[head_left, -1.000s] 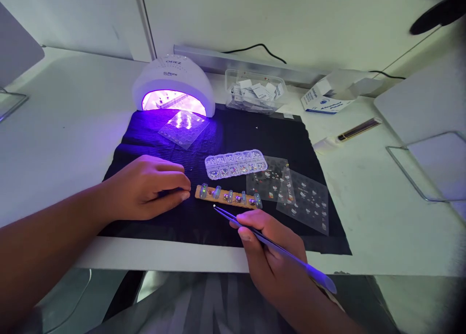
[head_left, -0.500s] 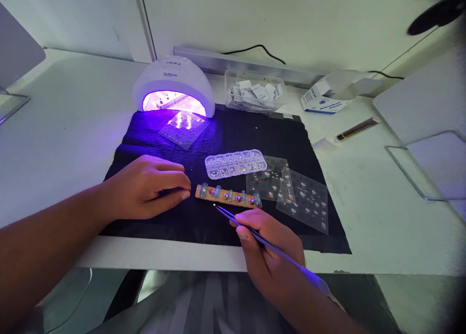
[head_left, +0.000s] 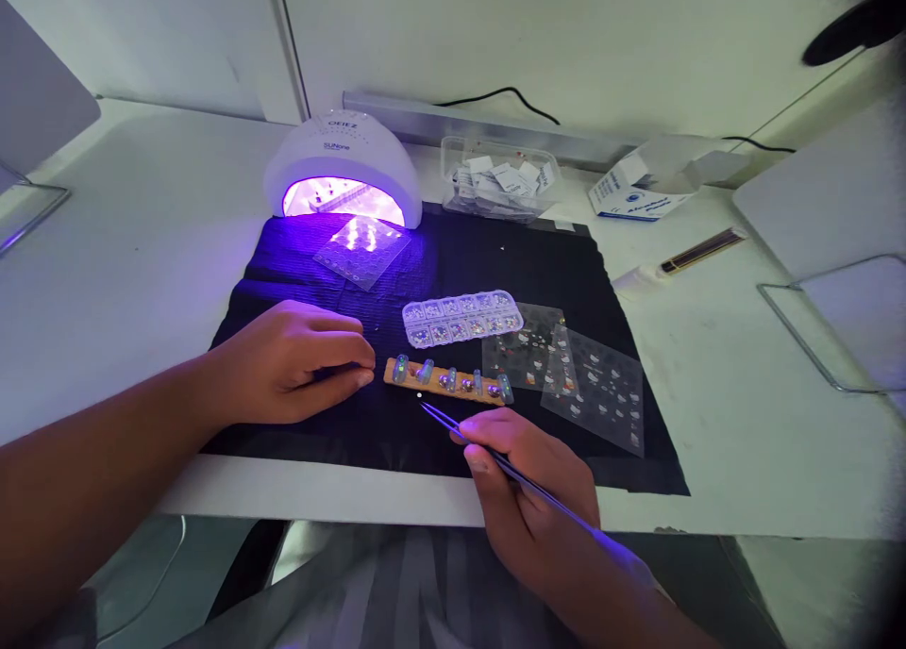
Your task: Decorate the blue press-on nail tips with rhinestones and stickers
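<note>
two hands were at work over a black mat point(head_left: 538, 262) spread on the white worktop point(head_left: 142, 243). the right hand point(head_left: 528, 484) pinched a pair of tweezers point(head_left: 495, 456) between thumb and fingers, the slim shaft running back across the hand toward the wrist and the points aimed up and left. a tiny pale bead point(head_left: 420, 396) sat right at the tweezer tips, just below the near edge of a wooden strip point(head_left: 447, 382); whether the tips actually gripped it or only touched it could not be told. the strip lay flat on the mat and carried a row of small decorated nail tips along its length. the left hand point(head_left: 297, 361) rested palm down on the mat with its fingers curled loosely together, fingertips just beside the left end of the strip, holding nothing that showed.

just behind the strip lay a clear bead organiser point(head_left: 462, 317) with two rows of small compartments. to its right, two clear sticker sheets point(head_left: 595, 385) overlapped on the mat. at the far edge of the mat stood a white domed nail lamp point(head_left: 342, 163), glowing violet inside, with a clear plastic sheet point(head_left: 362, 250) lying in front of its mouth. further right along the wall sat a clear tub of small packets point(head_left: 497, 179) and an opened white box point(head_left: 641, 191), with a dark pen-shaped tool point(head_left: 700, 250) lying on the bare worktop.
</note>
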The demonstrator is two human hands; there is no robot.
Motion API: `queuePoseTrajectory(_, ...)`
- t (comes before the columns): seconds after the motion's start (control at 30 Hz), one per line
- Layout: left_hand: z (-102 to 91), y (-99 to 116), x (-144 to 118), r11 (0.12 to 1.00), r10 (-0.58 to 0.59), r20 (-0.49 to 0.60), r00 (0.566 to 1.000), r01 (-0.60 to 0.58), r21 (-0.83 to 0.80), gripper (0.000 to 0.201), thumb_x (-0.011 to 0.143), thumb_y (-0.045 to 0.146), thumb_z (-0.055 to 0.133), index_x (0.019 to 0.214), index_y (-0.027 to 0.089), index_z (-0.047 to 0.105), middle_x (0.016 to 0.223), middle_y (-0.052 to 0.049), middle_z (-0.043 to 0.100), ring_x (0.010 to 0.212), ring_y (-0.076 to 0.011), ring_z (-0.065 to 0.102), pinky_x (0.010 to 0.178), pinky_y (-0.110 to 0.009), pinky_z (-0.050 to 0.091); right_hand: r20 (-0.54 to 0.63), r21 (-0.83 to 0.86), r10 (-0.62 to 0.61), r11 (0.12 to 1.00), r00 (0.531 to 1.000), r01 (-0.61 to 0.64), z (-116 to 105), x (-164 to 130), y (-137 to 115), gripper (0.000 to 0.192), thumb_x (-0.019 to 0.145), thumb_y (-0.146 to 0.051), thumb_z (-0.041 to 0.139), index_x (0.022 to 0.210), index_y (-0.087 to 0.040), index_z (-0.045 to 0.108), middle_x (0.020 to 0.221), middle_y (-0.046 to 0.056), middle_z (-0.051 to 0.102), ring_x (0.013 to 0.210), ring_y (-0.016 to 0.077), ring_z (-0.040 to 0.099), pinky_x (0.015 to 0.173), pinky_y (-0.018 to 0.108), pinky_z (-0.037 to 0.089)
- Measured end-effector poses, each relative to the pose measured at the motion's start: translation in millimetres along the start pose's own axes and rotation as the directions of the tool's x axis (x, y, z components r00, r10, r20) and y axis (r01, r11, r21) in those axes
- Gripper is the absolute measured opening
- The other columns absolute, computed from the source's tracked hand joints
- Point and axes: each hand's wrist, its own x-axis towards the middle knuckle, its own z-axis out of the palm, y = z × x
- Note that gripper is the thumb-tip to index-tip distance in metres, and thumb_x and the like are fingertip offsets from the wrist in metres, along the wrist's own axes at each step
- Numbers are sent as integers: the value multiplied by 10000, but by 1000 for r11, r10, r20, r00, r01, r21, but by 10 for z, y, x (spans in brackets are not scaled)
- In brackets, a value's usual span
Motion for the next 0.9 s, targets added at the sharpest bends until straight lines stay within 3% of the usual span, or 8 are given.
queuePoseTrajectory(0.17,6,80,24,999,31,14,999,-32,18,90,939,209,544,882,185,609,689,15,561,574,-104,483,555,-272,365,-33,42,35,999,999,-34,-44,-34,-19,124,916,-142,495,984,-195,584,858,8,680,773,110,680,682,219,558)
queuePoseTrajectory(0.4,122,261,79,987,50,203,978,-80,143,193,970,235,470,941,186,654,752,-3,609,621,-131,538,570,-306,359,-80,110,43,993,996,-34,-105,-122,-15,148,891,-137,495,988,-202,586,839,4,681,695,107,679,601,223,556)
queuePoseTrajectory(0.7,246,248,51,929,-15,165,986,-48,368,267,979,261,454,1127,212,671,762,1,670,533,-112,558,497,-287,317,-134,151,75,987,988,-54,-187,-161,-14,150,890,-152,490,979,-206,598,843,18,701,708,141,707,584,251,571)
queuePoseTrajectory(0.9,285,274,74,929,-47,140,989,-8,370,296,987,266,443,1151,195,678,793,-13,716,565,-123,635,476,-276,376,-210,132,-6,991,978,34,-275,-347,80,206,847,-131,517,1007,-211,619,825,29,715,755,175,710,629,299,590)
